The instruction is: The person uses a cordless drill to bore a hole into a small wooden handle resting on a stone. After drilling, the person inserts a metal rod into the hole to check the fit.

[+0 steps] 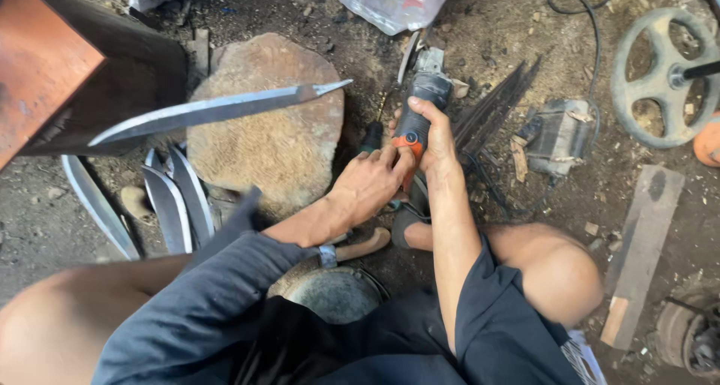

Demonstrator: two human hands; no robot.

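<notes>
While the angle grinder [420, 92] is gripped by the right hand [435, 133] and its orange end is fingered by the left hand [375, 182], no blade [217, 109] is being ground yet; rough blades [172, 205] lie waiting.

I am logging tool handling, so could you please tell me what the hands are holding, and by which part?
The right hand grips the angle grinder around its body; the left hand touches its orange rear end.
</notes>
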